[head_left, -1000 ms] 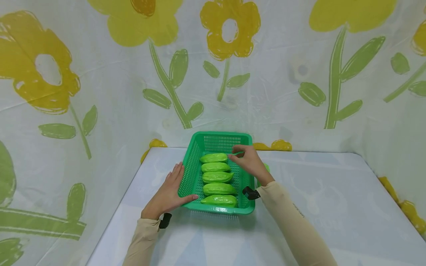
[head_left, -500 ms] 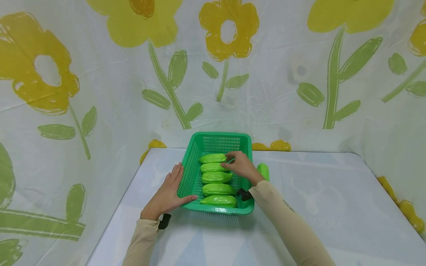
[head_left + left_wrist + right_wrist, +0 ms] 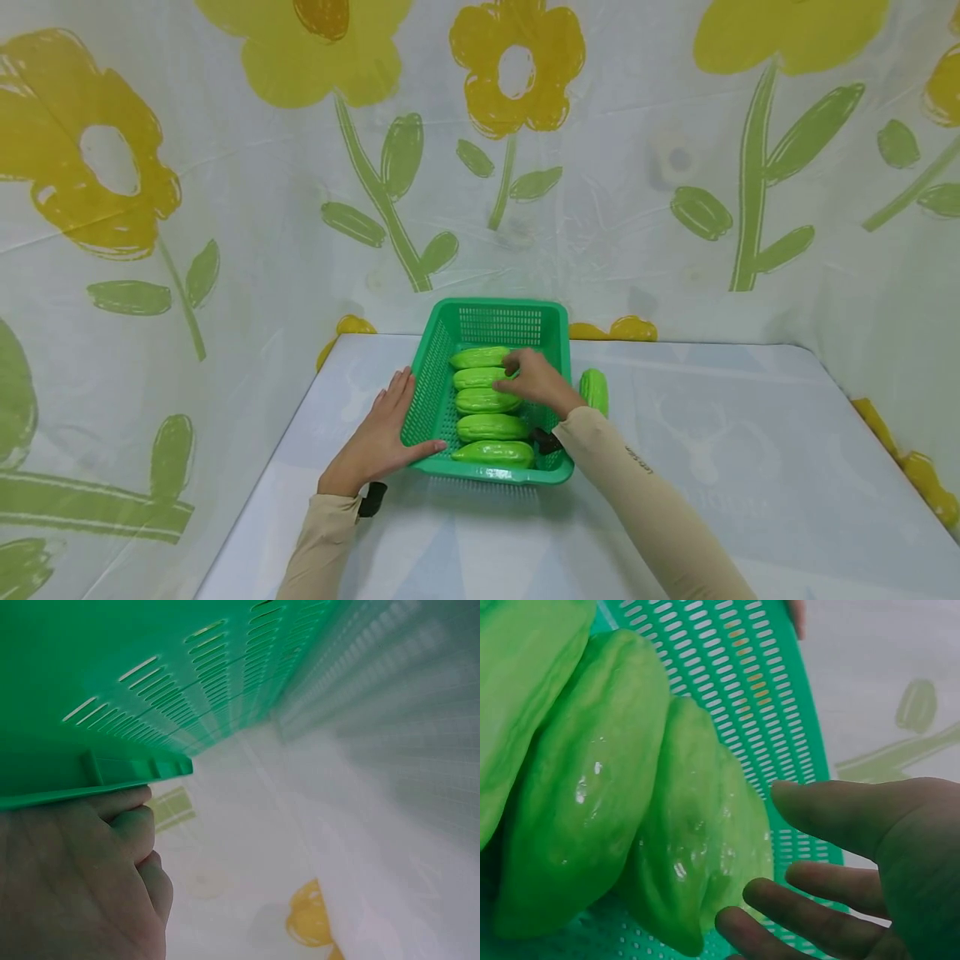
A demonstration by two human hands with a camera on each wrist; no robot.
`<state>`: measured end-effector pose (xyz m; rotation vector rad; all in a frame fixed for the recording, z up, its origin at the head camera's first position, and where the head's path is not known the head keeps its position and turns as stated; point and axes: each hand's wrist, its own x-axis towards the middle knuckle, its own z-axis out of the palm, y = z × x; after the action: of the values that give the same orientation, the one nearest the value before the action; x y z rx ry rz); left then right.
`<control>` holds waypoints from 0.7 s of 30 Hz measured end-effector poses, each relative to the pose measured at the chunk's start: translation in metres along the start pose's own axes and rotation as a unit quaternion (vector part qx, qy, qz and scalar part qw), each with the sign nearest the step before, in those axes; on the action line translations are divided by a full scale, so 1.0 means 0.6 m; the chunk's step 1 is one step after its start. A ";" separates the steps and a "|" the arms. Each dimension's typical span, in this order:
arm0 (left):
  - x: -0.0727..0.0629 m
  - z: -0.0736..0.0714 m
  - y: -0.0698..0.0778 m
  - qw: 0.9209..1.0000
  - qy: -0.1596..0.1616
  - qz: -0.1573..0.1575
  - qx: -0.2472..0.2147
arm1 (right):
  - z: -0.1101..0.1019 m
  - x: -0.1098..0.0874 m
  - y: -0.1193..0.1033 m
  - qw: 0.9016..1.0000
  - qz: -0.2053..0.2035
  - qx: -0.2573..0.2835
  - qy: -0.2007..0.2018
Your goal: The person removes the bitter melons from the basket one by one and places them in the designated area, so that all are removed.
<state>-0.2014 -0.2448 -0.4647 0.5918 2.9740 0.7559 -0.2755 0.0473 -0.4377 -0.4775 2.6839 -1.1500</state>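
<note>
A green plastic basket holds several light green bitter melons lying in a row, one behind another. My left hand rests with outstretched fingers along the basket's left rim, its thumb over the near left corner. In the left wrist view, the fingers lie against the outside of the rim. My right hand reaches over the basket, by the right ends of the far bitter melons. Its fingers are spread beside a bitter melon in the right wrist view; whether they touch one is unclear.
One more bitter melon lies on the white patterned table, just right of the basket. A flower-printed curtain stands behind the table and along its sides.
My right hand has moved left and down, from the basket's far right side to the second bitter melon from the back. The bitter melon outside has come into fuller view. My left hand stays put.
</note>
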 end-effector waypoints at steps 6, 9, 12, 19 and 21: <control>-0.001 0.000 -0.001 1.000 -0.001 -0.004 0.001 | 0.008 0.004 -0.001 1.000 0.013 -0.016 -0.014; 0.001 0.001 -0.002 1.000 0.000 -0.002 0.001 | 0.008 0.002 -0.003 0.999 0.011 -0.020 -0.022; 0.001 0.001 -0.003 1.000 -0.001 -0.003 0.001 | 0.007 0.001 -0.004 0.999 0.011 -0.023 -0.029; -0.001 0.000 -0.003 1.000 0.002 0.002 -0.002 | 0.010 0.004 -0.001 0.999 0.013 -0.025 -0.042; -0.001 0.000 -0.003 1.000 0.003 0.005 0.000 | 0.011 0.004 0.000 0.998 0.014 -0.028 -0.047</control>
<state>-0.2017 -0.2465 -0.4659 0.6069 2.9792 0.7611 -0.2760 0.0419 -0.4425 -0.4894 2.6396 -1.0215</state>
